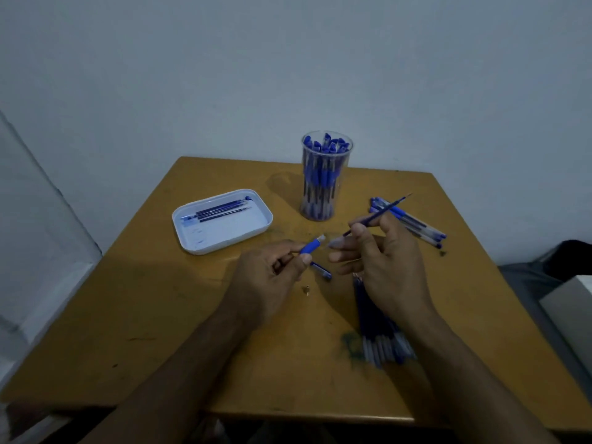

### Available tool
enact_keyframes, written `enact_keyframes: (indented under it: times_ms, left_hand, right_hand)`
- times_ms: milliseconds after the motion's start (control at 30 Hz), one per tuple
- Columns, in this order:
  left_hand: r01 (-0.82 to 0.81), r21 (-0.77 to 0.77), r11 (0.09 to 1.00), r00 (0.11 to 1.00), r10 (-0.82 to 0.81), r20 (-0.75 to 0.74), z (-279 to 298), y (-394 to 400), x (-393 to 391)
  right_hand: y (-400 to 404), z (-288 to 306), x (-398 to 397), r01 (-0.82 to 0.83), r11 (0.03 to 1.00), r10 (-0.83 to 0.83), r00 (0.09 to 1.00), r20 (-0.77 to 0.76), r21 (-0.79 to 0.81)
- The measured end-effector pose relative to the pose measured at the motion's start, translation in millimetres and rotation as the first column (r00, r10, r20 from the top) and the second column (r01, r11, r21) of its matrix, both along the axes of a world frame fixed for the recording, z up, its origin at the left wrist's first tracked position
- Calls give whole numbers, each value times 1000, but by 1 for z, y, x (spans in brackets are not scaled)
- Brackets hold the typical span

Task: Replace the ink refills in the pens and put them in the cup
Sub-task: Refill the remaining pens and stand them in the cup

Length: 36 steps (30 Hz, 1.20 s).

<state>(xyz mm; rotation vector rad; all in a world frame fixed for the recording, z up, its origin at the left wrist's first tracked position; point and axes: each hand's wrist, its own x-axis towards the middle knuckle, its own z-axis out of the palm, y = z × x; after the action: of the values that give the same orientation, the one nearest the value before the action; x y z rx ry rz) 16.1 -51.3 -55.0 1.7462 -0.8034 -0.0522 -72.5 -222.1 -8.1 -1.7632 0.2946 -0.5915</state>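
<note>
- Holding the clear plastic pen barrel with blue rubber grip (312, 244) at frame centre, the left hand (272, 274) pinches it, open end pointing right
- Right hand (384, 264) pinches the thin dark-blue ink refill (378, 214), long axis rising to the upper right, lower end just beside the barrel mouth
- Insertion likely needs both axes aligned
- Clear cylindrical cup of blue-capped pens (322, 177) stands beyond, upper centre, nearer the right hand
- White shallow plastic tray (192, 241) holds refills, left of centre

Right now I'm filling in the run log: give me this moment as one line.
step: refill swap | left hand: holds pen barrel | right hand: pinches ink refill | cup: full of pens | tray: holds refills
</note>
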Motion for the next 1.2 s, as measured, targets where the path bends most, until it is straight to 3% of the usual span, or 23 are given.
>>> enact_keyframes:
  times_ms: [533,867,1000,1200]
  left_hand:
    - [-6,20,1000,1000,6,7,-1,-3,-4]
    - [-9,36,999,1000,9,19,-2,-2,-3]
    - [-10,53,999,1000,9,26,-4,-2,-2]
    - [-7,36,999,1000,6,19,-1,-4,-5]
  right_hand:
    - [6,6,-4,-62,989,49,994,98,135]
    - [6,4,-5,-71,995,64,992,107,71]
    - [2,5,-6,-72,996,71,997,37,46]
    - [0,8,-7,-56,977,45,997,57,207]
